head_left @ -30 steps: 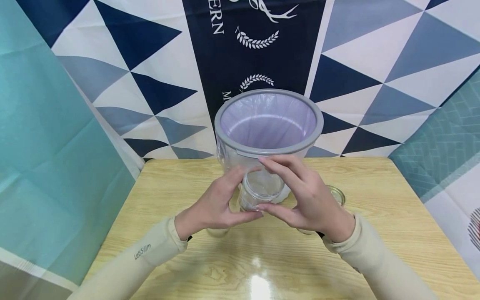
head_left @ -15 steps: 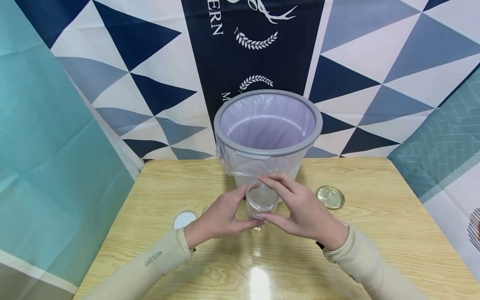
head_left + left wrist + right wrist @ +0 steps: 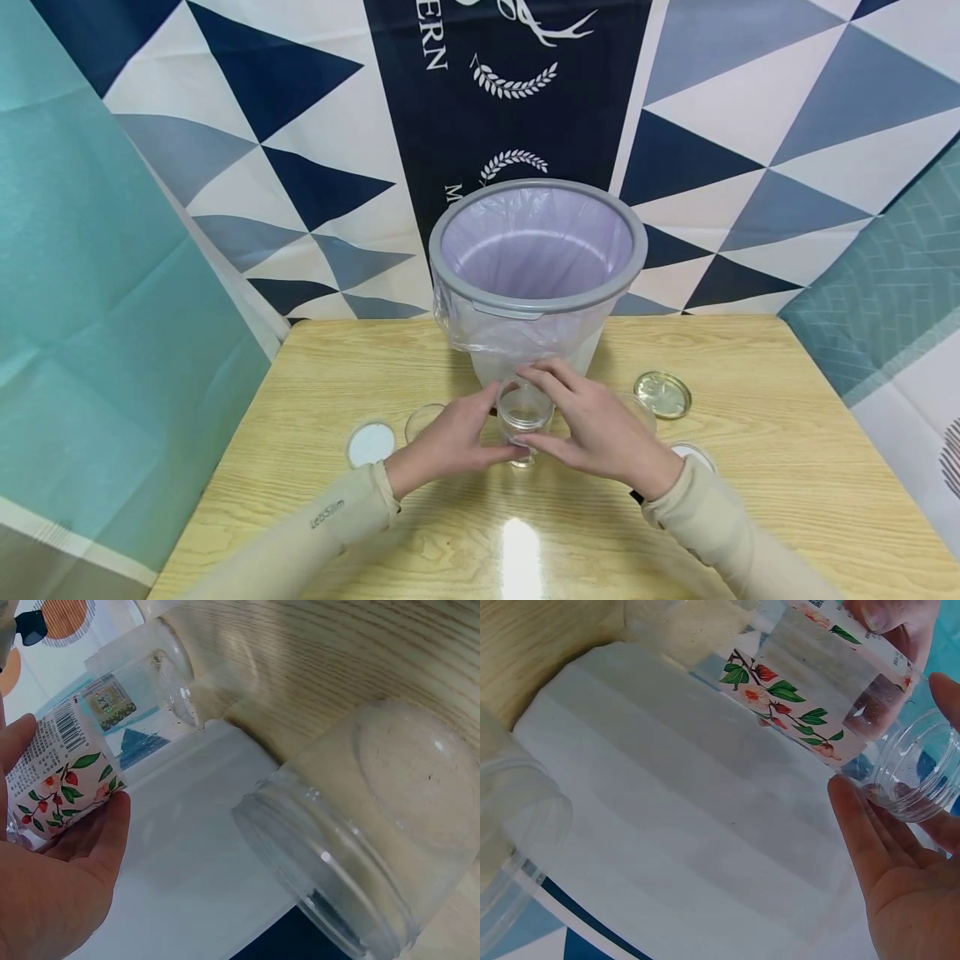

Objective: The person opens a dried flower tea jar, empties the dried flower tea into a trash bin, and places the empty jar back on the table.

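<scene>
In the head view a clear plastic jar [image 3: 525,408] stands upright between both hands, in front of the bin. My left hand [image 3: 463,437] holds its left side, thumb toward me. My right hand [image 3: 592,421] grips the other side near the rim, fingers behind and thumb in front. The right wrist view shows the jar's floral label [image 3: 791,712] and threaded mouth [image 3: 919,769]; the left wrist view shows the label's barcode side. A clear part [image 3: 522,458] shows below the hands, but I cannot tell whether it is the jar's base or another jar.
A lined grey-rimmed bin [image 3: 536,312] stands behind the hands. Clear jars, one on the left [image 3: 422,421] and one on the right [image 3: 639,408], flank them, partly hidden. A white lid [image 3: 371,444], another white lid [image 3: 693,454] and a gold-rimmed lid [image 3: 663,395] lie on the table [image 3: 420,533].
Both hands have lowered the jar from in front of the bin toward the table, and the wrists have drawn slightly inward. The side jars and lids have come more into view.
</scene>
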A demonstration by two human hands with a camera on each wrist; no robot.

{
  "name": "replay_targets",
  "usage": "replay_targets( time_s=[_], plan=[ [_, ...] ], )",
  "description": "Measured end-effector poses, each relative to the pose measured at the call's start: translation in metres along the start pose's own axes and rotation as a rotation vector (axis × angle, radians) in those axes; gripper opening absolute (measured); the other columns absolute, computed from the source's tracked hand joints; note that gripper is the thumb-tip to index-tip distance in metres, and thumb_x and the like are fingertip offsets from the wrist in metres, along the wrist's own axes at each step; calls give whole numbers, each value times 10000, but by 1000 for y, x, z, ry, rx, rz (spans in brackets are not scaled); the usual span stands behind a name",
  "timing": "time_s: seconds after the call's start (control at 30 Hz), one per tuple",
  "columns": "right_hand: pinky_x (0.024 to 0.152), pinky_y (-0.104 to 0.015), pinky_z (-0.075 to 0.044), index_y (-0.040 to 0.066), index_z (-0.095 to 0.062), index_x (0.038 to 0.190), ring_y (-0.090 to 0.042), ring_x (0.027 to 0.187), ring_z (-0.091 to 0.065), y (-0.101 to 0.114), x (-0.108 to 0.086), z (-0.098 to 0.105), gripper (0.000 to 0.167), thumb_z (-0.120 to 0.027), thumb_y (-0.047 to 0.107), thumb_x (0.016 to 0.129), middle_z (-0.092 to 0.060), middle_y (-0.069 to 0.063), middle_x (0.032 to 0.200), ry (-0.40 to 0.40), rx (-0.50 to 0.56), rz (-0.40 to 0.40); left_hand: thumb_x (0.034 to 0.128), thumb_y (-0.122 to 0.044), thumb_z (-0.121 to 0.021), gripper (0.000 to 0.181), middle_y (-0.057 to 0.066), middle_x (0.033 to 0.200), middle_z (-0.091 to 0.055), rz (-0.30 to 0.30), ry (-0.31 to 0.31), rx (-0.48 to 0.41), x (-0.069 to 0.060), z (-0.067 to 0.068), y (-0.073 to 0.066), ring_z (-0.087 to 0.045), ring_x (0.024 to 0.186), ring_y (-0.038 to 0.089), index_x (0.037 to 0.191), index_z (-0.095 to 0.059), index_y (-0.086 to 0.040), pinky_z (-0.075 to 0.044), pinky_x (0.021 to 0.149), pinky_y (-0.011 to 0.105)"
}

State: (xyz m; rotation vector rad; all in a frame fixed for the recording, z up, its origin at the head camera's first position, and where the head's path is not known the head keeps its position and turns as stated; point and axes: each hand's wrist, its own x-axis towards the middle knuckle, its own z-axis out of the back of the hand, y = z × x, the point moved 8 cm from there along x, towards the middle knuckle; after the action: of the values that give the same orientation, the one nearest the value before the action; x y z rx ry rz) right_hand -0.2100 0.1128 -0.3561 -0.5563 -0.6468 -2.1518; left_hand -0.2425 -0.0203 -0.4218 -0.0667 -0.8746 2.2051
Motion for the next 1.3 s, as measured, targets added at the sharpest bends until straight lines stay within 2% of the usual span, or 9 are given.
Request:
replay_targets(
  time_s=[0.37, 0.63, 0.87, 1.07, 1.3],
  plan=[
    [846, -397, -617, 50, -563, 1403, -211, 1017, -701, -7, -4, -10, 760, -902, 350, 793, -605, -73, 1331, 56, -12, -49, 880, -358, -837, 764, -1, 1362, -647, 27, 27, 18, 5, -13, 10, -672, 1201, 182, 1491, -434, -136, -571, 990, 313],
    [830, -399, -617, 56, -574, 1380, -207, 998, -703, -12, -8, -16, 753, -919, 345, 776, -602, -70, 1324, 90, -26, -71, 865, -329, -853, 794, 35, 1355, -652, 28, 35, 16, 6, -19, 14, -685, 1186, 219, 1498, -421, -118, -574, 986, 322],
    [844, -405, -620, 60, -577, 1372, -218, 1013, -702, -15, -7, -20, 755, -932, 324, 760, -604, -77, 1319, 88, -19, -70, 860, -334, -857, 806, 37, 1359, -656, 17, 43, 44, 9, -21, 17, -698, 1171, 220, 1499, -418, -113, -569, 984, 295],
    [805, -378, -622, 71, -569, 1344, -194, 958, -694, -16, -8, -25, 748, -953, 260, 730, -604, -65, 1270, 105, -36, -68, 836, -326, -878, 806, 39, 1345, -665, 26, 40, 51, 11, -23, 21, -703, 1168, 236, 1475, -438, -108, -565, 989, 284],
    [824, -382, -624, 87, -562, 1357, -211, 981, -700, -20, -7, -29, 720, -926, 301, 774, -598, -59, 1292, 126, -22, -86, 839, -328, -876, 807, 67, 1329, -675, 40, 43, 38, 11, -25, 24, -698, 1171, 231, 1480, -438, -106, -570, 983, 297]
  ],
)
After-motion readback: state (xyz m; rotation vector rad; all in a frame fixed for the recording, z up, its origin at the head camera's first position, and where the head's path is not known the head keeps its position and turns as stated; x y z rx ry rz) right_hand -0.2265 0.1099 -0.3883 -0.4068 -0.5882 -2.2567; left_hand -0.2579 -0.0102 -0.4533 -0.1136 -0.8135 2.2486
